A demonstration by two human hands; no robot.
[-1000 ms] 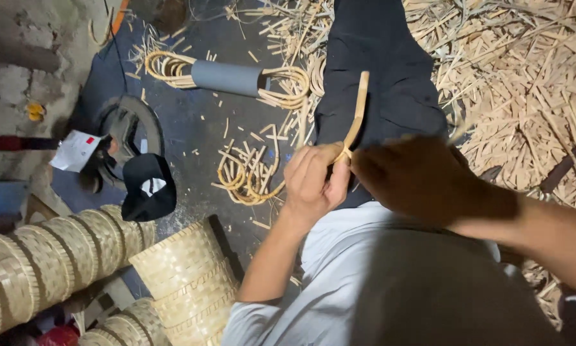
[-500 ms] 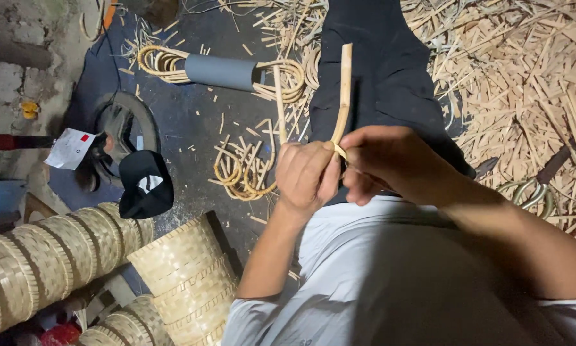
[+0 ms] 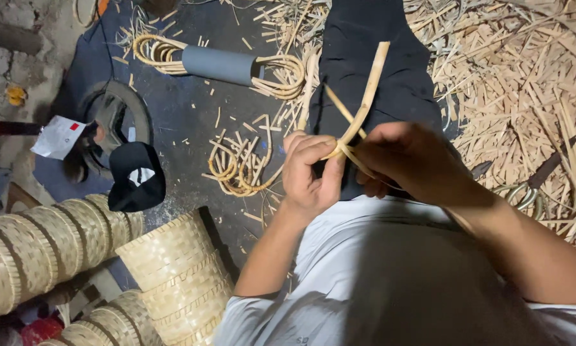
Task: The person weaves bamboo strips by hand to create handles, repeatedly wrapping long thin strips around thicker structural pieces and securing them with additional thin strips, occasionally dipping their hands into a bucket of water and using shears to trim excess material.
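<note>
Your left hand (image 3: 310, 170) and right hand (image 3: 409, 160) both grip a bent cane strip (image 3: 365, 102). A white paper tag with a red mark (image 3: 58, 136) lies on the floor's left side.

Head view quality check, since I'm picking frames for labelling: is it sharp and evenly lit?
Head view: left hand, right hand and cane strip are fairly sharp; light falls brightest on the strip pile, the lower left baskets dimmer; the left edge is shadowed.

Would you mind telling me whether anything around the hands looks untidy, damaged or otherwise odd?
Pale split-cane offcuts lie strewn thickly over the floor on the right, with more scattered on the dark mat. The left hand and right hand grip a curved tan cane strip, which looks split lengthwise.
</note>
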